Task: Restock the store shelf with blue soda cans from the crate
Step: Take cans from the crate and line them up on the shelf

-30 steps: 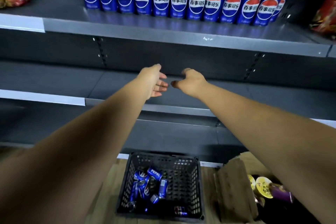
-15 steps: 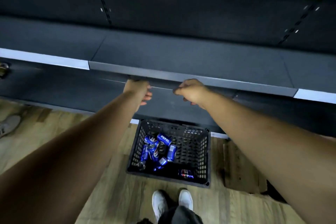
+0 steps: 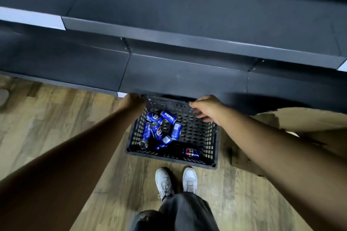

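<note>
Head view: blue soda cans point(image 3: 161, 129) lie jumbled on their sides in the crate's point(image 3: 170, 158) left half, below both hands. Left hand point(image 3: 134, 101) nearer, fingers hidden, grip indeterminate; right hand point(image 3: 207, 108) loosely spread, holding nothing.

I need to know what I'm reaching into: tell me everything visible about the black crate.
The black crate is rectangular, plastic-looking, with perforated lattice walls and an open top. It sits on the wooden floor against the shelf's base. Several blue soda cans lie jumbled inside, one apart. Neither hand clearly touches it.
</note>
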Demonstrator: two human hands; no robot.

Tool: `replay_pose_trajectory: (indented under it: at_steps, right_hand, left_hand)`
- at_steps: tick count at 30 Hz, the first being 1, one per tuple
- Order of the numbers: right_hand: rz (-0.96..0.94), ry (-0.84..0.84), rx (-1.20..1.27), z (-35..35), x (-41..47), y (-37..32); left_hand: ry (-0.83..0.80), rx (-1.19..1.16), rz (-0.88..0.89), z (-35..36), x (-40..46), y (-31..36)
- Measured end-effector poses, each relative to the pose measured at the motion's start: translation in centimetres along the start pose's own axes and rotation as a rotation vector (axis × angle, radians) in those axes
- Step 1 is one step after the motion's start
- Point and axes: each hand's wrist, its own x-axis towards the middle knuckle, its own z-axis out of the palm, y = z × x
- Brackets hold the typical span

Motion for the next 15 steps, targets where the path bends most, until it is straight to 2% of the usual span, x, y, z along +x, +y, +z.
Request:
replay_pose_trajectory:
  at_steps: [3,10,15]
  right_hand:
    - [0.038,-0.024,0.032,1.0,1.9,2.1]
    - [0.131,-0.057,0.001,2.3,6.2,8.2]
    - [0.228,0.005,0.29,3.8,9.6,12.2]
  left_hand:
    - [-0.029,0.064,-0.043,1.7,1.6,-2.0]
    - [-0.243,0.096,-0.238,4.1,3.6,-6.0]
    - [-0.231,0.084,-0.302,6.1,5.9,-9.8]
